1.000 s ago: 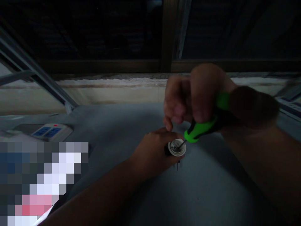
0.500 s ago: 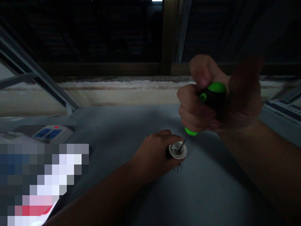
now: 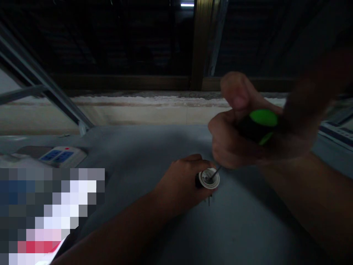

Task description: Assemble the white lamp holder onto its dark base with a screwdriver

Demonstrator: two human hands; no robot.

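My left hand (image 3: pixel 183 180) is wrapped round a lamp socket (image 3: pixel 203 186) with a white round rim and a dark side. Its open mouth faces up toward me, and small metal parts show inside. A thin dark piece sticks out below the socket. Above and to the right, my right hand (image 3: pixel 248 132) grips a black and green screwdriver (image 3: pixel 263 117) by its handle. The screwdriver's thin shaft slants down into the socket's mouth, where its tip is hard to make out. The palm side of my right hand is dark and slightly blurred.
Both hands are over a grey tabletop (image 3: pixel 132 158). A white power strip with blue panels (image 3: pixel 66 156) lies at the left, near a slanted metal frame (image 3: pixel 52 70). Behind are a pale tiled ledge (image 3: pixel 138 112) and a dark window (image 3: pixel 124 40). Another strip-like device (image 3: pixel 336 134) lies at the far right.
My right hand has rolled on the screwdriver, so the green markings on its handle face another way, and the hand sits slightly lower and farther right. My left hand keeps the socket nearly in place.
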